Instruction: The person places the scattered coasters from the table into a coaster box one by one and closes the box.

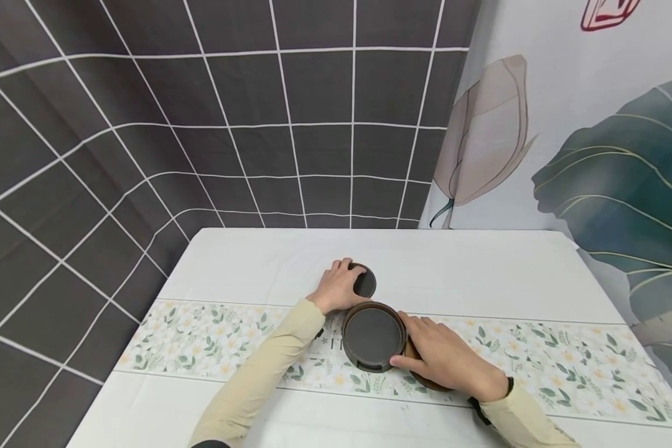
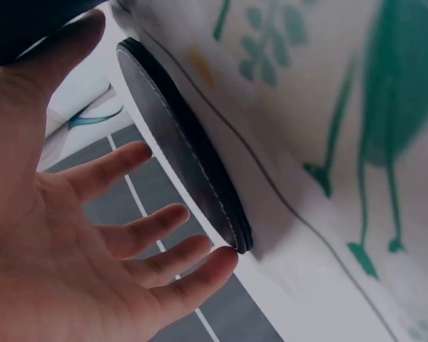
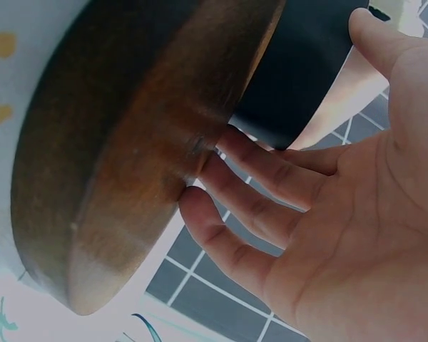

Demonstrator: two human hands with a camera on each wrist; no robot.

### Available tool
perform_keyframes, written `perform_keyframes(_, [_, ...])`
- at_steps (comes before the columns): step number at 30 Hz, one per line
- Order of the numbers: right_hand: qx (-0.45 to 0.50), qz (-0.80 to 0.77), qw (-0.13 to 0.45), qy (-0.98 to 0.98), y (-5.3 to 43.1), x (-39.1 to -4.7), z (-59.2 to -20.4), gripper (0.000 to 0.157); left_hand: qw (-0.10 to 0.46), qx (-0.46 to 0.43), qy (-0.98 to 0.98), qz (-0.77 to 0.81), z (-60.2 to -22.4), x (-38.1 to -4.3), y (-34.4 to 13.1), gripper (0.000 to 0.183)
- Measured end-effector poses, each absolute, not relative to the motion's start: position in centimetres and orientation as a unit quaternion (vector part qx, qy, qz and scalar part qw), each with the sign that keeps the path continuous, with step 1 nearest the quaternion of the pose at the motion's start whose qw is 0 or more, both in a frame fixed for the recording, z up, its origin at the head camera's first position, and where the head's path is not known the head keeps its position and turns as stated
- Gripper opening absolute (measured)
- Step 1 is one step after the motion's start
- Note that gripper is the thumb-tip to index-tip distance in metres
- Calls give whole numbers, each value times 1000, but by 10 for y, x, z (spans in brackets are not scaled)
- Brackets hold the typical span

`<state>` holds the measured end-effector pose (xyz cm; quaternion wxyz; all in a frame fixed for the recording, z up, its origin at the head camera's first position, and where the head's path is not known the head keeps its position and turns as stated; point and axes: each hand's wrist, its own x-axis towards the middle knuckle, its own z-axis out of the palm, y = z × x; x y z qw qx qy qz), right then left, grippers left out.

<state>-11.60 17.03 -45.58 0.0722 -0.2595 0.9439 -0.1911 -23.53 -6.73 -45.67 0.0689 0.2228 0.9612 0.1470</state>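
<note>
In the head view, my left hand (image 1: 338,289) reaches to a thin, dark round coaster (image 1: 365,283) on the table. Its stitched edge shows in the left wrist view, where my fingers (image 2: 217,263) spread loosely beside it and one fingertip meets the rim. The left thumb lies near a larger, dark round coaster holder (image 1: 373,336) with a raised rim. My right hand (image 1: 442,354) grips that holder at its right side, thumb on the rim. Below the right hand, partly hidden, is a brown, wood-like round piece (image 3: 150,157), with fingertips right at its edge.
White cloth covers the table (image 1: 246,261), crossed by a floral strip (image 1: 190,336). A dark grid-patterned curtain (image 1: 313,87) hangs behind and at left. A white curtain with large printed leaves (image 1: 616,174) hangs at right.
</note>
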Motion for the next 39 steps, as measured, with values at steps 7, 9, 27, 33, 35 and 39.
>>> perform_keyframes(7, [-252, -189, 79, 946, 169, -115, -455, 92, 90, 213, 962, 145, -459, -236, -70, 73])
perform_keyframes(9, [-252, -189, 79, 946, 169, -115, -455, 92, 96, 209, 961, 151, -460, -237, -71, 74])
perform_keyframes(27, [-250, -198, 87, 944, 168, -115, -454, 92, 88, 180, 966, 166, -465, -236, -77, 77])
perform_keyframes(33, [-249, -196, 86, 945, 169, -114, -453, 93, 77, 176, 966, 175, -463, -234, -81, 77])
perform_keyframes(35, [-250, -194, 84, 945, 169, -114, -453, 92, 75, 173, 966, 177, -461, -232, -82, 77])
perform_keyframes(39, [-252, -190, 81, 946, 169, -115, -454, 92, 65, 166, 968, 178, -458, -229, -85, 79])
